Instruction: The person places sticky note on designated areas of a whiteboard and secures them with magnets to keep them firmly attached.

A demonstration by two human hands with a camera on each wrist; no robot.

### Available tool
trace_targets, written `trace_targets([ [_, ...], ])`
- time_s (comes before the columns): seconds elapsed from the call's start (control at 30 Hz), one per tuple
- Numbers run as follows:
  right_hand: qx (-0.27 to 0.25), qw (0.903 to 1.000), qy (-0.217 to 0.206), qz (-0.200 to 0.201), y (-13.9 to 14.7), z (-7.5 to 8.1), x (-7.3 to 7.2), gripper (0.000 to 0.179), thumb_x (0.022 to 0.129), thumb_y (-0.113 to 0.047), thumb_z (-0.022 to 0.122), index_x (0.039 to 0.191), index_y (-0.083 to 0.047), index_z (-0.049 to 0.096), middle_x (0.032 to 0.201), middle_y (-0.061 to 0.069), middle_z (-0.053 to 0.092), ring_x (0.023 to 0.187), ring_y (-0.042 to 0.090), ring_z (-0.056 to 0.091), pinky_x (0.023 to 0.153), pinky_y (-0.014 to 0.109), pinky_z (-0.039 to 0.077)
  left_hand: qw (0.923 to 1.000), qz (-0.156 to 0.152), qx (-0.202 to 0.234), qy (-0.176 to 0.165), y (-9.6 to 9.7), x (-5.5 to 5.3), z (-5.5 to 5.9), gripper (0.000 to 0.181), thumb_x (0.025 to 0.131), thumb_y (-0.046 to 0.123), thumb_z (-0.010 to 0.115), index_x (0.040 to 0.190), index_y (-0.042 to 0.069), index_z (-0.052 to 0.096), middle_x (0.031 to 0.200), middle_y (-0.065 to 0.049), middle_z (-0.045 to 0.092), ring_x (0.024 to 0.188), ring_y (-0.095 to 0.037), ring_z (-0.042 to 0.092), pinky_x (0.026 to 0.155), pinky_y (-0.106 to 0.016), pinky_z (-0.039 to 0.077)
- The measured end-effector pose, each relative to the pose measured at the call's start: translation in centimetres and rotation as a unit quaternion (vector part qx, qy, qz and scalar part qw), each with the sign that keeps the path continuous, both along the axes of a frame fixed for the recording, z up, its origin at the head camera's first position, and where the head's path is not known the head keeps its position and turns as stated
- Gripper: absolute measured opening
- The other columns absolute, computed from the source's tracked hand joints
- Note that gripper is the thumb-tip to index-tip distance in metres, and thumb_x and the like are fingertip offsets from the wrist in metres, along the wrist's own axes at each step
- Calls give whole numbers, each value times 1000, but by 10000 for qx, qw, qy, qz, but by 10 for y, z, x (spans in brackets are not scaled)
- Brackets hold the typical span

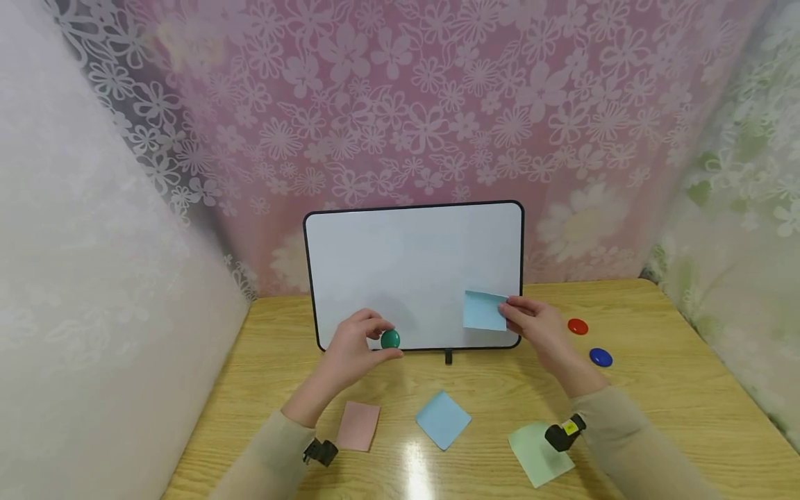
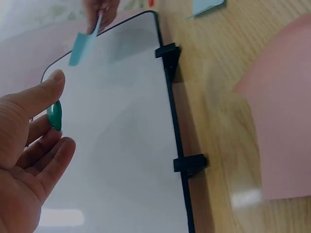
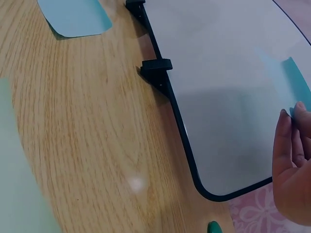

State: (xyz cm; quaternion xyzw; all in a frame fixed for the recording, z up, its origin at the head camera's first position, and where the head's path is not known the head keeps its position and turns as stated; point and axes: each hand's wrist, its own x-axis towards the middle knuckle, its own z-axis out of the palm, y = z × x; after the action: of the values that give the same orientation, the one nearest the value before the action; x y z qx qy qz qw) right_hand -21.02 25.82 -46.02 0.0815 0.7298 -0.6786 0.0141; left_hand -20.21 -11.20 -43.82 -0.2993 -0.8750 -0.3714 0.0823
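Observation:
In the head view my left hand [image 1: 356,351] holds a round green magnet [image 1: 390,339] in its curled fingers, before the lower left of the whiteboard [image 1: 387,271]. The left wrist view shows the magnet edge-on by the fingers, under the thumb tip. My right hand [image 1: 540,330] pinches a light blue sticky note [image 1: 482,311] by its right edge, at the board's lower right. In the right wrist view that note [image 3: 296,80] bends away from the fingertips; whether its back touches the board I cannot tell.
On the wooden table lie a pink sticky note [image 1: 359,426], another blue one [image 1: 443,420] and a green one [image 1: 540,455]. To the right are a red magnet [image 1: 578,326] and a blue magnet [image 1: 601,357]. Small black feet [image 2: 190,163] support the board. A floral curtain [image 1: 406,104] hangs behind.

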Motion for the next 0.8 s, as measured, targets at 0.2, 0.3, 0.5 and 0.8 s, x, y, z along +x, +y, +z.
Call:
trace_targets([
  [0.2,70,9999,-6,-125,-5,-1,-4,60,106,-25,72,152,8,51,126,4,70,98,-2,68,88,17,57,9991,-193,-302,233,10,-2,-5,37,82,22,97,111,7,79,104,3,63,95,-22,65,82,-37,60],
  [0.3,185,9998,7,-88,-6,1,-5,61,106,-28,72,152,6,52,137,13,65,101,-2,66,89,17,56,9972,-247,-499,507,15,-3,-5,38,82,24,97,111,8,79,104,3,63,93,-17,62,79,-32,57],
  [0.5,301,9995,99,-62,-8,10,-11,59,106,-28,72,150,6,54,138,16,64,102,2,66,89,17,56,9951,-411,-664,613,28,-9,-1,40,82,26,97,113,7,79,106,2,64,97,-21,64,83,-32,56],
  [0.8,452,9985,223,-201,-10,17,-19,54,106,-27,72,147,5,58,135,14,65,101,4,65,87,16,56,9939,-353,-519,911,47,-18,6,42,85,29,95,115,5,78,109,-1,64,101,-26,65,86,-31,56],
])
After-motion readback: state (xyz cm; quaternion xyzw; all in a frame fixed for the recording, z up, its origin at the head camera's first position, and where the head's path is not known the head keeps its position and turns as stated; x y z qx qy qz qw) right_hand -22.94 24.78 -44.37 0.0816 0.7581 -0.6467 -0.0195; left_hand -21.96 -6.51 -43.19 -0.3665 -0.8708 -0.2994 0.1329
